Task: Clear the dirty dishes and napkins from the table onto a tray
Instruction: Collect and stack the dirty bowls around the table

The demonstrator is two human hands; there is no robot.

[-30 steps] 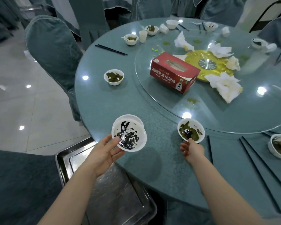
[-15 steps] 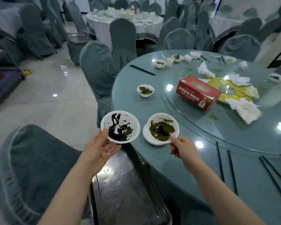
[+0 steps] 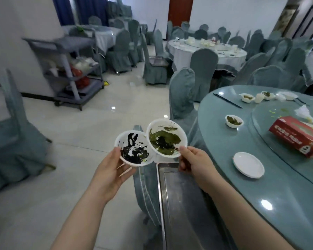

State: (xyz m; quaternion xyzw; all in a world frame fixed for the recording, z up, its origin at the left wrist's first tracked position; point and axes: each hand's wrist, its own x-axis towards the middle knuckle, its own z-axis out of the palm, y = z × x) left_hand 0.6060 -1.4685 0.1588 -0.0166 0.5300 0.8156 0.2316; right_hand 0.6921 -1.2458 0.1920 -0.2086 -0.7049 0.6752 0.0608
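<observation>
My left hand (image 3: pixel 112 170) holds a white bowl smeared with black sauce (image 3: pixel 134 147) off the table, above the floor. My right hand (image 3: pixel 193 162) grips a second white bowl with green and black leftovers (image 3: pixel 165 138), tilted toward me, its rim touching the first bowl. Both bowls hover just beyond the far end of a steel tray (image 3: pixel 184 204) that rests on a chair beside the round teal table (image 3: pixel 260 204). A clean white saucer (image 3: pixel 248 164) lies on the table near my right hand.
A small bowl of greens (image 3: pixel 234 121), a red tissue box (image 3: pixel 296 136), black chopsticks (image 3: pixel 227 100) and several more bowls (image 3: pixel 248 97) sit on the table. Covered chairs (image 3: pixel 182 94) stand at its left edge. A grey service cart (image 3: pixel 69 69) stands at the back left.
My right hand lifted the green bowl off its saucer and brought it left against the black-smeared bowl. The saucer stayed on the table. My view swung left and up.
</observation>
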